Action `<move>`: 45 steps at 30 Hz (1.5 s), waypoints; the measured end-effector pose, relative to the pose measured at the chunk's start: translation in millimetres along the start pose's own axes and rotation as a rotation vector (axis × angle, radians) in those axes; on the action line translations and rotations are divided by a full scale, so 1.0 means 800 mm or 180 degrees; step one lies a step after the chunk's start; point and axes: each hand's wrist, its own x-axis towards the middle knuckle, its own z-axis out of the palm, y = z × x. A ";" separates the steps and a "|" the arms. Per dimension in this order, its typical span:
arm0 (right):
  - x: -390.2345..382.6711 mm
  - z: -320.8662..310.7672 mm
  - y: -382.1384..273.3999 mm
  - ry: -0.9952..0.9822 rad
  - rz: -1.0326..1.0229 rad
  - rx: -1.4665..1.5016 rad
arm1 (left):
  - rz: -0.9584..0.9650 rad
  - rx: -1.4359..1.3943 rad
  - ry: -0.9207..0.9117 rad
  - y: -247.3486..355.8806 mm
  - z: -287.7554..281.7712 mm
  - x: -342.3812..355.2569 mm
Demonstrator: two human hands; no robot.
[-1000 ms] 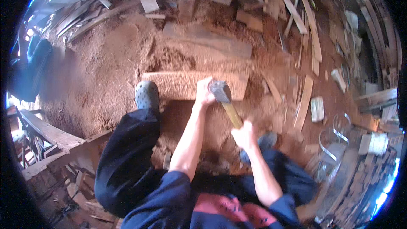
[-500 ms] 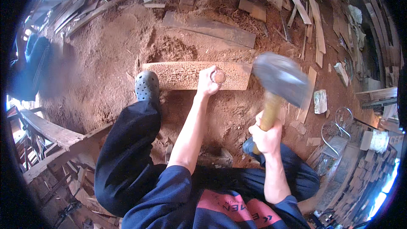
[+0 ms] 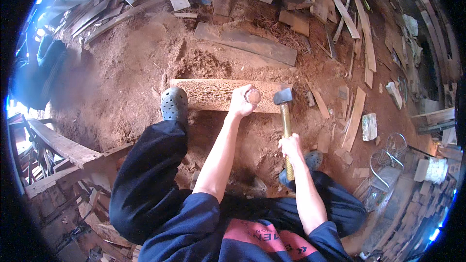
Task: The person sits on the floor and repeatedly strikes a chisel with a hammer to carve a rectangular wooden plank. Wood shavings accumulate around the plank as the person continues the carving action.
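Observation:
A long board (image 3: pixel 208 97) with a densely pitted face lies flat on the earth before me. My left hand (image 3: pixel 241 103) is closed round an upright round-ended handle (image 3: pixel 252 96) over the right part of the board; its lower end is hidden under my fist. In my right hand (image 3: pixel 292 148) is a hammer (image 3: pixel 285 114), gripped by its yellowish handle. The dark metal head is low, beside the board's right end; whether it touches cannot be seen. My left foot, in a grey perforated clog (image 3: pixel 174 104), rests on the board's left end.
Beyond the board lies a loose plank (image 3: pixel 247 43) on the reddish soil. Wood strips (image 3: pixel 354 119) and a pale block (image 3: pixel 369 126) are scattered at the right, near a wire rack (image 3: pixel 388 165). A wooden frame (image 3: pixel 63 143) stands at the left.
My right hand has brought the hammer down from a raised position, away from my view, to beside the board's right end. My left hand keeps its grip on the upright handle.

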 end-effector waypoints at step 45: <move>0.074 0.042 0.071 -0.0132 0.0121 -0.0922 | -0.0232 0.0205 0.1036 0.019 -0.006 -0.011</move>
